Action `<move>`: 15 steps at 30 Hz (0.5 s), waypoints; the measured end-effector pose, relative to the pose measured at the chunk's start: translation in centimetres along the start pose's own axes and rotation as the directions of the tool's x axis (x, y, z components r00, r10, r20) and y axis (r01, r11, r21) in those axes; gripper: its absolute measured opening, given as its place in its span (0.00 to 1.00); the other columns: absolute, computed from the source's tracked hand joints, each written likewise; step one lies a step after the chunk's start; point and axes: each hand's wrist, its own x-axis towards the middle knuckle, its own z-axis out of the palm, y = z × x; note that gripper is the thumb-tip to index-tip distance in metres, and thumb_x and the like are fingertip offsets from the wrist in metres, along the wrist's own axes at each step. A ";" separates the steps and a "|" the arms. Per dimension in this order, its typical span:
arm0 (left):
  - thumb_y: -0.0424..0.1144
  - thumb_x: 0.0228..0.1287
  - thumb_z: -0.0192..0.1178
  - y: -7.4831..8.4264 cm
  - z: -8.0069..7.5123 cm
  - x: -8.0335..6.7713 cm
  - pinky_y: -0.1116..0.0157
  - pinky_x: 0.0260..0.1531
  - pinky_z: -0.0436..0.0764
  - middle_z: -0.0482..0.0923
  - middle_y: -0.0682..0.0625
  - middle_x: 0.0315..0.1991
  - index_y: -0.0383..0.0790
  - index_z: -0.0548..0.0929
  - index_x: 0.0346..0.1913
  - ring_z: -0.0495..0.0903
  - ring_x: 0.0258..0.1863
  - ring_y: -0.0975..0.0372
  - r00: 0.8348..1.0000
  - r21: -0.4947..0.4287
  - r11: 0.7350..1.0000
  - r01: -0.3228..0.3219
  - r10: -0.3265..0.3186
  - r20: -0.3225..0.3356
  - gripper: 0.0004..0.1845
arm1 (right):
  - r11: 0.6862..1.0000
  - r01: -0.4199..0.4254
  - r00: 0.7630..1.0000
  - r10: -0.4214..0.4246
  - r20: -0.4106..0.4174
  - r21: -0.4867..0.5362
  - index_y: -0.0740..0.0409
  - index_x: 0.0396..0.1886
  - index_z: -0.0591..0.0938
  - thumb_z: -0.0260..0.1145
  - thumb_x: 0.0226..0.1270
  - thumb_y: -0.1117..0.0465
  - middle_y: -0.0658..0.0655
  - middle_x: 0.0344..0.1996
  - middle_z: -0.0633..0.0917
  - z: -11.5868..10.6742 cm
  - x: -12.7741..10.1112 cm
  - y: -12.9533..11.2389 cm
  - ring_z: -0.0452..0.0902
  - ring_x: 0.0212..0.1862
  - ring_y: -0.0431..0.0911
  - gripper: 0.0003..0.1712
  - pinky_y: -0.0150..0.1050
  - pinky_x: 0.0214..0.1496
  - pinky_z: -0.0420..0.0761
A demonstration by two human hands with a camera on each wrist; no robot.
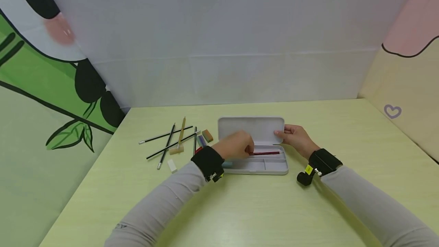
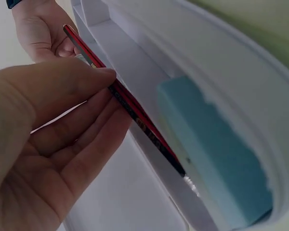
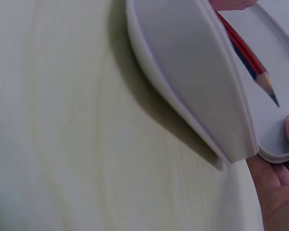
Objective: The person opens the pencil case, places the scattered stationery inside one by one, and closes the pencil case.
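Left hand (image 1: 236, 145) pinches a red-and-black wooden pencil (image 1: 267, 153) btwn thumb & fingertips (image 2: 94, 79), holding it low over the long rear compartment of the open white plastic pencil case (image 1: 255, 165); pencil runs lengthwise, sharpened tip toward the case's right end. Can't tell whether it touches the case floor. Right hand (image 1: 296, 139) grips the right edge of the raised case lid (image 1: 252, 128), thumb on the inside face, fingers behind.

Case sits mid-table on the pale green wooden table (image 1: 260, 209). A light blue block eraser (image 2: 216, 154) lies in the case's left end, just beside the pencil's blunt end. Left of the case, on the table: several black pencils (image 1: 168, 144) fanned out, a tan pencil (image 1: 181, 130), an orange-and-green eraser (image 1: 207, 135), a small white eraser (image 1: 172, 166). Both arms wear grey sleeves w/ black wrist straps.
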 end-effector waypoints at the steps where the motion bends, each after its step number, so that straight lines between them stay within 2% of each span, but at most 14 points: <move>1: 0.29 0.55 0.65 0.0 0.1 0.0 0.72 0.33 0.77 0.86 0.49 0.32 0.38 0.88 0.34 0.81 0.32 0.63 1.000 0.001 1.000 -0.004 0.004 0.004 0.05 | 1.000 0.002 1.000 -0.002 -0.002 0.002 0.74 0.66 0.67 0.60 0.70 0.57 0.69 0.60 0.77 0.0 0.0 0.0 0.79 0.40 0.27 0.32 0.25 0.46 0.80; 5: 0.27 0.54 0.64 0.0 0.3 0.2 0.72 0.33 0.77 0.87 0.48 0.32 0.38 0.89 0.34 0.81 0.31 0.63 1.000 -0.007 1.000 -0.006 0.006 0.025 0.06 | 1.000 0.006 1.000 -0.006 -0.003 0.008 0.74 0.65 0.68 0.61 0.70 0.58 0.60 0.54 0.82 0.0 0.0 0.1 0.79 0.39 0.28 0.32 0.25 0.46 0.80; 11: 0.27 0.56 0.62 0.0 0.4 0.4 0.71 0.34 0.78 0.87 0.48 0.34 0.40 0.89 0.34 0.83 0.35 0.61 0.998 -0.010 1.000 0.002 -0.001 0.064 0.08 | 1.000 0.006 1.000 -0.006 0.000 0.006 0.74 0.65 0.68 0.60 0.70 0.58 0.64 0.58 0.79 0.1 0.1 0.1 0.78 0.40 0.27 0.31 0.25 0.47 0.80; 15: 0.27 0.58 0.61 0.0 0.4 0.5 0.70 0.35 0.79 0.87 0.47 0.35 0.39 0.89 0.34 0.83 0.35 0.60 0.996 -0.012 1.000 0.015 -0.014 0.088 0.08 | 1.000 0.009 1.000 -0.009 -0.004 0.011 0.74 0.66 0.68 0.60 0.70 0.59 0.61 0.56 0.81 0.1 0.2 0.1 0.78 0.39 0.27 0.31 0.25 0.46 0.80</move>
